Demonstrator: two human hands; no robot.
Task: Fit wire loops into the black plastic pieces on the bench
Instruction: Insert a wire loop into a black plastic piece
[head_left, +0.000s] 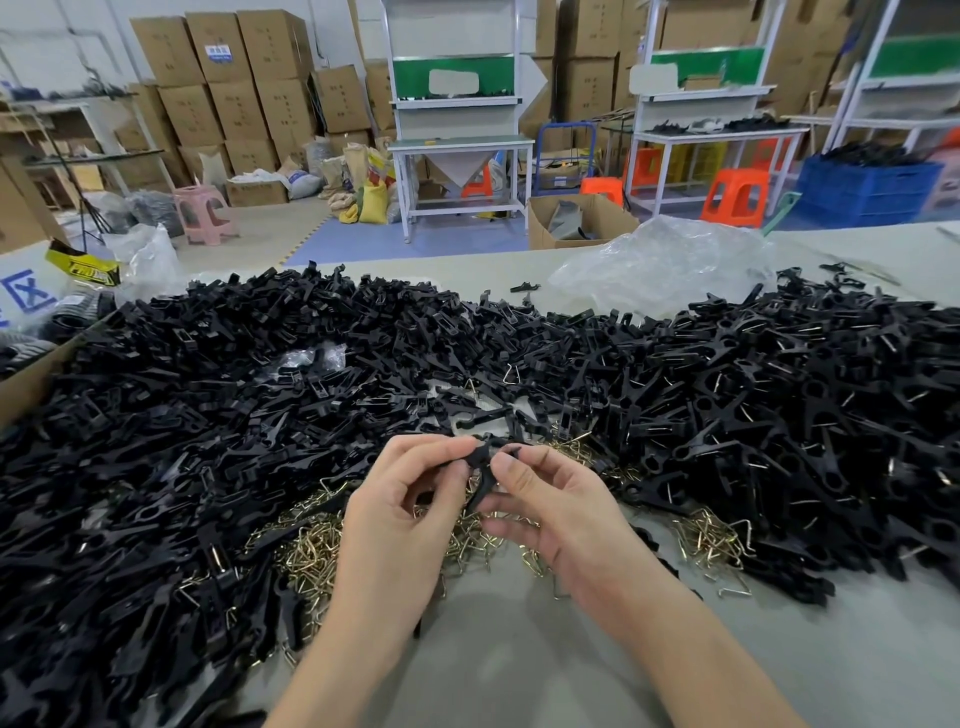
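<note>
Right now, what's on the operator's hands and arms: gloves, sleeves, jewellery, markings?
Nothing worn that shows. The bare left hand and bare right hand have no gloves, rings or tape. The left forearm and right forearm are uncovered down to the frame's lower edge: no sleeves, watch or wristband in view. Nails look short and unpainted.

Warehouse rm: cardboard boxes (234, 88) stacked high along back wall, sacks (363, 179) heaped at their foot. White-framed workstations (460, 141) w/ green panels stand mid-rm by a purple floor mat (363, 241). Orange stools (735, 197) & blue crate (867, 189) at right, pink stool (205, 213) left
</note>
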